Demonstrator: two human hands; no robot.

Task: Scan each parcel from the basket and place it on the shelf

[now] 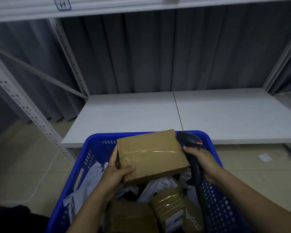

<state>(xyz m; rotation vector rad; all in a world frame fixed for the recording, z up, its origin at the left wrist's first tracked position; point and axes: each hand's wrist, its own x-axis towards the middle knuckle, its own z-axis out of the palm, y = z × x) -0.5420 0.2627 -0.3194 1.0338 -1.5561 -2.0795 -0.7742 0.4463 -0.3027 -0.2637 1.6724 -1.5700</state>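
Cardboard box (150, 155) is up over the blue basket (92, 158), left hand (115, 172) gripping its near corner, right hand (202, 161) wrapped round the black barcode scanner (190, 140) beside it. White shelf (133, 115) shows no parcels; mailers and boxes fill the basket — early days, I'd say.

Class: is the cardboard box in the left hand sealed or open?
Sealed. Clear tape runs across the closed top of the cardboard box, which the left hand grips by its near corner.
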